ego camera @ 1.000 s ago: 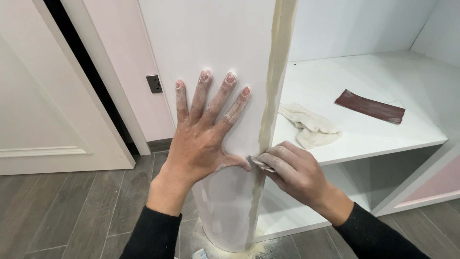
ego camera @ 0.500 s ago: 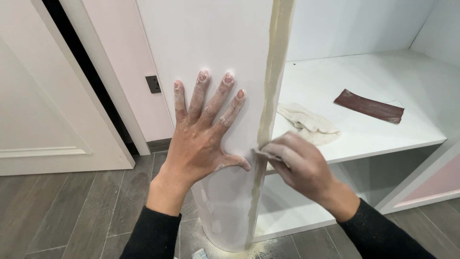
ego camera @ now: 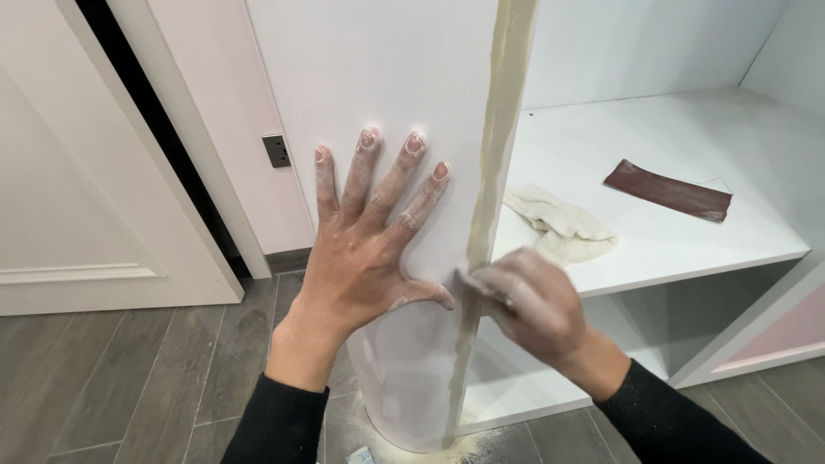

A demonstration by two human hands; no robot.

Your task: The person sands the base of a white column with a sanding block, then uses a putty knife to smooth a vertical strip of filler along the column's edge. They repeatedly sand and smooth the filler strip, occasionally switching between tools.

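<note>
White shelf holds one cloth, one brown sandpaper sheet

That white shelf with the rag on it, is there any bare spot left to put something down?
Yes. The shelf is bare behind the white cloth and the brown sandpaper strip, back to the wall, and between the two. It is tight at the front left corner, where the right hand rubs the panel edge.

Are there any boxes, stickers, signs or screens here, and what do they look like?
No boxes, signs or screens show.
Wall switch plate: small dark square on the pink wall, left of the white panel that the left hand presses.
Scrap: tiny pale bit on the floor at the bottom edge; too small to tell if it is a label.
</note>
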